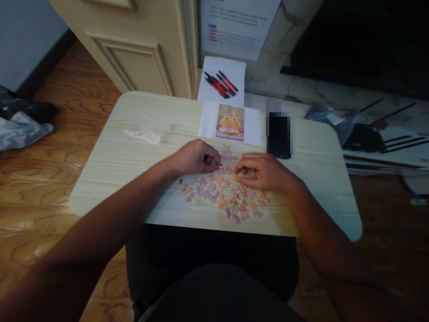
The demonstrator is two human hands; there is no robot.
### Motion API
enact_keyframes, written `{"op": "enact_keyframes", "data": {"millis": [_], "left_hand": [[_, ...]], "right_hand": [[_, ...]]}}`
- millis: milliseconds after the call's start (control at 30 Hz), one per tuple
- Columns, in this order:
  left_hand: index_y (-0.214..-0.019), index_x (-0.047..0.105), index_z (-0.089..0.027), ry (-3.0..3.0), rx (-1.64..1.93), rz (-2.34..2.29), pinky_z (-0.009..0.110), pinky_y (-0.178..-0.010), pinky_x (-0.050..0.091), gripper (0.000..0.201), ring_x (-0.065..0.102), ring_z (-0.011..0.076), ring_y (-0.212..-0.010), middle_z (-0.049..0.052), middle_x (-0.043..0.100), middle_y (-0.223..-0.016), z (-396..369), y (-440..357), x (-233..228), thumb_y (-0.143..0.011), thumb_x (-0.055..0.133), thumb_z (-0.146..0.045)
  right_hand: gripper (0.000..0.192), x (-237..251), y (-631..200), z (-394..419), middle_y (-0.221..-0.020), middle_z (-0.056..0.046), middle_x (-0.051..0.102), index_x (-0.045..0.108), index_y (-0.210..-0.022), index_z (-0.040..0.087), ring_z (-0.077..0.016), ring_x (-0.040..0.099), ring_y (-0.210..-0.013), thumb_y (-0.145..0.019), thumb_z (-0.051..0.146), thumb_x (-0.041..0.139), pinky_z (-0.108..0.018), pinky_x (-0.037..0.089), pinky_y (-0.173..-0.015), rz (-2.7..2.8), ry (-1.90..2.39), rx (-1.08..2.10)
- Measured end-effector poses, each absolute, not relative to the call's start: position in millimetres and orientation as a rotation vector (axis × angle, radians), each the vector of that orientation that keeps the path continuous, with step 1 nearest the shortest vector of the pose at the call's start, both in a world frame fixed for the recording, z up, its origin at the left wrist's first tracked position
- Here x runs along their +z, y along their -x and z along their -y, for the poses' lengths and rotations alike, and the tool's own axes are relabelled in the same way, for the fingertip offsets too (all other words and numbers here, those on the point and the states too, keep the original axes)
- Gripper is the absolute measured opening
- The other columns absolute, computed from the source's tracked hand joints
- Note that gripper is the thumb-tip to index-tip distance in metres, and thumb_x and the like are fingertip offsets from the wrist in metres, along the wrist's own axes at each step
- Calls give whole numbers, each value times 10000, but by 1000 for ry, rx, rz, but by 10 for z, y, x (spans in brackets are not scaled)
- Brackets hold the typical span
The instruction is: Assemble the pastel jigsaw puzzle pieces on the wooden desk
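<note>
A loose heap of small jigsaw puzzle pieces in pink, orange and purple lies on the pale wooden table. My left hand is at the heap's upper left, thumb and forefinger pinched on a small puzzle piece with a dark spot. My right hand comes in from the other side, fingers curled, its tips closed around an orange puzzle piece at the heap's upper edge. Just beyond both hands, a few pink pieces sit together. Behind them lies a printed picture of a yellow pumpkin-like figure.
A black phone lies right of the picture. Toward the table's back left is a clear plastic bag. Several red and black pens rest on white paper behind the table. A black router with antennas stands at the right.
</note>
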State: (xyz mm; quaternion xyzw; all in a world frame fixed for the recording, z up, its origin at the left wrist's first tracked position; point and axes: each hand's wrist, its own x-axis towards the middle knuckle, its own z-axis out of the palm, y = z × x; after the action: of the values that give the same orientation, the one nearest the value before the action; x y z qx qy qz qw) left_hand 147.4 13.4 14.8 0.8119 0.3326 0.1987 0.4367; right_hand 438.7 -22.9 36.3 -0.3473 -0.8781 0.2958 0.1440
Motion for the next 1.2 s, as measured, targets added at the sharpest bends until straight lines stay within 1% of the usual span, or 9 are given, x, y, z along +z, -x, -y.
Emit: {"op": "enact_keyframes", "data": {"millis": [267, 467, 667, 833, 1000, 1200], "left_hand": [[-864, 867, -180, -1998, 492, -796, 224, -522, 334, 135, 468, 79, -497, -48, 591, -560, -137, -1469, 157, -855, 783, -286], [-878, 874, -178, -2006, 490, -796, 223, -534, 340, 167, 456, 84, -510, -43, 586, -562, -133, -1467, 172, -858, 767, -305], [-900, 876, -176, -2029, 493, -818, 226, -548, 341, 176, 460, 84, -515, -44, 597, -578, -127, -1473, 149, -863, 755, -299], [-973, 884, -179, -2044, 511, -852, 236, -565, 345, 195, 448, 86, -519, -53, 600, -584, -122, -1477, 136, -861, 773, -293], [-1025, 898, -185, -2053, 503, -836, 241, -562, 346, 233, 445, 88, -508, -52, 599, -578, -135, -1461, 109, -869, 775, -306], [-1024, 896, -181, -2043, 497, -828, 226, -554, 343, 227, 453, 84, -510, -58, 583, -573, -136, -1456, 115, -867, 776, -291]], "right_hand": [[103, 357, -4363, 251, -938, -14, 768, 781, -996, 235, -185, 698, -822, -899, 227, 748, -327, 478, -773, 2535, 982, 852], [129, 337, -4338, 260, -966, -22, 795, 774, -970, 239, -204, 713, -837, -868, 288, 836, -335, 466, -772, 2568, 1035, 786], [153, 288, -4312, 277, -977, -16, 816, 775, -995, 241, -210, 720, -859, -846, 230, 804, -337, 472, -801, 2593, 1067, 758], [169, 280, -4310, 276, -924, 3, 792, 765, -982, 251, -201, 701, -829, -820, 206, 785, -331, 460, -790, 2587, 1063, 805], [173, 283, -4306, 284, -930, 0, 780, 734, -972, 238, -190, 676, -808, -808, 193, 768, -324, 441, -772, 2583, 1062, 794], [147, 303, -4295, 281, -884, 4, 752, 703, -943, 226, -168, 633, -756, -809, 190, 750, -304, 420, -734, 2565, 1050, 817]]}}
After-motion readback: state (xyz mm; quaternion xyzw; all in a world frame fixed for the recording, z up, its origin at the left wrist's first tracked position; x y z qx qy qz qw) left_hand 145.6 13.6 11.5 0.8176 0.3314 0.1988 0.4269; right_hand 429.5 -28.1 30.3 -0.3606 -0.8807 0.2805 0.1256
